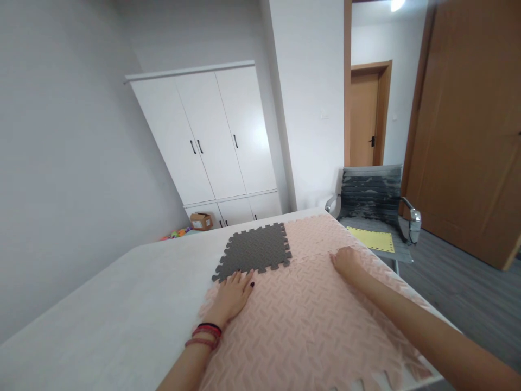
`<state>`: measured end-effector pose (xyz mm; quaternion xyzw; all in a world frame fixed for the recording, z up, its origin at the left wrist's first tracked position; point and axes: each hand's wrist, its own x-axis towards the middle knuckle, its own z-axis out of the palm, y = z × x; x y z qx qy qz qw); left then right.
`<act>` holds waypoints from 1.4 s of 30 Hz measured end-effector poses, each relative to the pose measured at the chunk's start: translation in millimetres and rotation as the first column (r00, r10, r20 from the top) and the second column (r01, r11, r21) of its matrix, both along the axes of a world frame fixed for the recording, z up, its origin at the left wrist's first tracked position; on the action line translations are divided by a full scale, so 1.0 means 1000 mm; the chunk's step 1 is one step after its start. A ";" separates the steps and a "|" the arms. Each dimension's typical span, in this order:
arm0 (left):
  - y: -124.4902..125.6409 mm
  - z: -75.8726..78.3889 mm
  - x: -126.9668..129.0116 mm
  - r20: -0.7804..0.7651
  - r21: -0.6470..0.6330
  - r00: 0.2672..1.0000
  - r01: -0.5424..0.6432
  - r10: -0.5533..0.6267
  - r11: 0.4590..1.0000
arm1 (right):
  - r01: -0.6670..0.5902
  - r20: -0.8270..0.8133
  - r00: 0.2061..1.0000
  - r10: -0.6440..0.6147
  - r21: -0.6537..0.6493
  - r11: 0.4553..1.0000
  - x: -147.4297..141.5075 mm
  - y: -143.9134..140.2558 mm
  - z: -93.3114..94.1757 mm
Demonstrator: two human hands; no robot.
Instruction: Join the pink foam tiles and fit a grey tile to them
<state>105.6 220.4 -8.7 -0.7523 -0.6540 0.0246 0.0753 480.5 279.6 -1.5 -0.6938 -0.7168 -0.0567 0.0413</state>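
Pink foam puzzle mats (301, 320) lie joined on a white table (122, 304). A grey foam mat tile (255, 251) is locked into them at the far left. My left hand (234, 293) lies flat on the near pink mat, fingers spread, its tips at the seam with the grey tile. My right hand (345, 262) presses palm down on the seam between the near and the far pink tile (321, 234). Neither hand holds anything. Red and black bands circle my left wrist.
A grey office chair (372, 203) with a yellow sheet (371, 239) on its seat stands past the table's right corner. A white wardrobe (211, 136) is at the back, a small cardboard box (201, 221) and toys at its foot. Wooden doors stand on the right.
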 end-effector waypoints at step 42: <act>-0.017 0.009 -0.021 0.037 0.076 0.974 -0.225 0.223 0.971 | -0.455 -0.235 0.863 0.447 0.019 0.890 -0.201 -0.049 0.002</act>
